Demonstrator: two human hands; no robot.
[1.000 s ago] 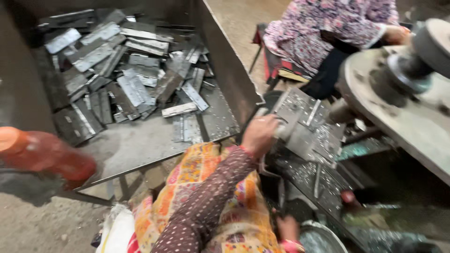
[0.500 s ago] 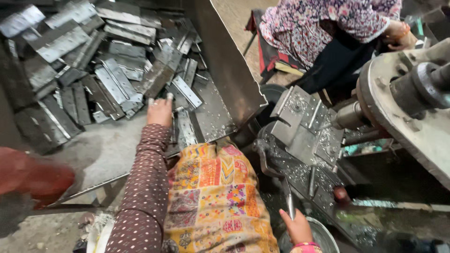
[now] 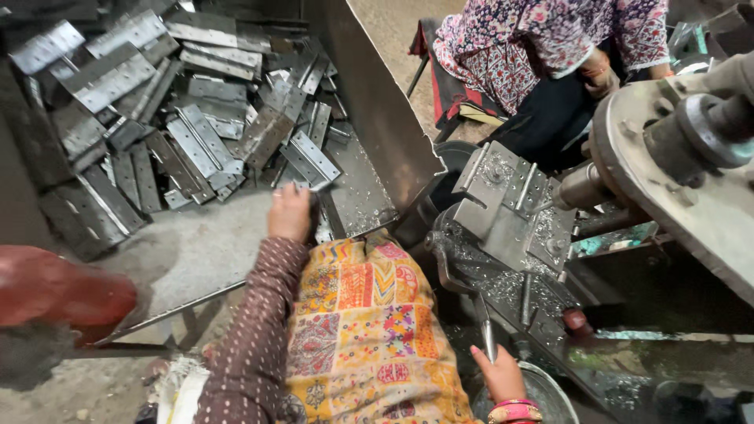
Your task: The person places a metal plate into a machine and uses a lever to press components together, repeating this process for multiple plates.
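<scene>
My left hand [image 3: 289,212] reaches in a brown dotted sleeve over the near part of a metal tray [image 3: 369,118]. Its fingers are closed on a dark flat metal plate [image 3: 316,213]. Just beyond it lies a heap of grey perforated metal plates [image 3: 196,133]. My right hand [image 3: 499,375] is low at the bottom, curled around the lower end of a thin metal lever [image 3: 486,328] on a machine. A blocky steel fixture [image 3: 503,200] covered in metal chips sits right of the tray.
Another person in floral clothing [image 3: 542,47] sits at the upper right. A large metal wheel with a shaft [image 3: 683,149] fills the right side. A blurred red object [image 3: 55,290] is at the left edge. A round metal bowl [image 3: 546,396] is beside my right hand.
My left hand went from the machine fixture to the plate heap, then drew back toward the tray's near edge holding a plate. My right hand stayed at the lever.
</scene>
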